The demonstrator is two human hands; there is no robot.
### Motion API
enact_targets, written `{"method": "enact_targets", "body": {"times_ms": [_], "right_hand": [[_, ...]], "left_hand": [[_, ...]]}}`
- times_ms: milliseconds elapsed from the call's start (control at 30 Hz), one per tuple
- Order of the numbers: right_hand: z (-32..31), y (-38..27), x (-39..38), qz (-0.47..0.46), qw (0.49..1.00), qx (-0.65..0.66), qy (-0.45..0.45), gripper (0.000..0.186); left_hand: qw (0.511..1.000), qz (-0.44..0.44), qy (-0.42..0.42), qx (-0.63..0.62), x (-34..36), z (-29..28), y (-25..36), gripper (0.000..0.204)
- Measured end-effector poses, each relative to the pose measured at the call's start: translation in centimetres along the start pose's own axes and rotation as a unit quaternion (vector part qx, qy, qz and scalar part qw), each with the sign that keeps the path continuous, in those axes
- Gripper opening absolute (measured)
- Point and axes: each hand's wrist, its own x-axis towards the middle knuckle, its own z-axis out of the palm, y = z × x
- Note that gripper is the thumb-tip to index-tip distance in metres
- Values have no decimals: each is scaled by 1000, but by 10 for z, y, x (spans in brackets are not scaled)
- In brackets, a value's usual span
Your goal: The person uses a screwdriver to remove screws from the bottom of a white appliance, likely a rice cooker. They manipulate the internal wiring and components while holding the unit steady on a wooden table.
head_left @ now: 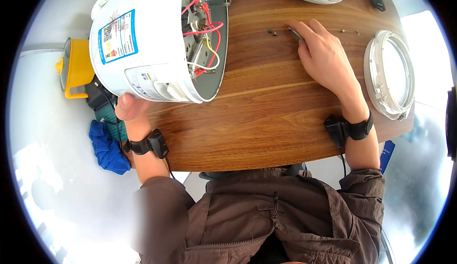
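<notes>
**Open wired underside, and small pieces to handle with care**

The largest thing is the wooden table (266, 135). At its left part, the white cooker body (157, 68) is tipped on its side, so that its open end faces to the right. Inside this end, red, pink and white wires (220, 39) are visible over metal parts. A round white ring (374, 68) lies near the right edge.

The left hand (129, 107) is at the lower side of the cooker body; its fingers are mostly hidden, so I cannot tell how they close. The right hand (326, 56) is low over the table, and its fingers seem to be closed on a slim grey metal piece (295, 33). Just beside it are small dark bits (272, 32), too small to identify.

In my judgement, the step in hand is work on the opened underside, with the small pieces being dealt with. The next move calls for a steady left hand and a precise pinch, without pulling the wires.
</notes>
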Motion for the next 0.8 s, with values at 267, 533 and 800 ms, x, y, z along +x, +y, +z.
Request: {"method": "enact_targets", "body": {"times_ms": [267, 533, 800], "right_hand": [[-5, 1, 7, 1, 994, 108, 0, 35], [-1, 0, 7, -25, 992, 124, -5, 43], [-6, -12, 10, 39, 990, 130, 33, 24]], "left_hand": [[1000, 2, 6, 29, 7, 6, 0, 79], [999, -6, 24, 47, 11, 13, 0, 84], [997, 0, 41, 66, 12, 15, -1, 87]]}}
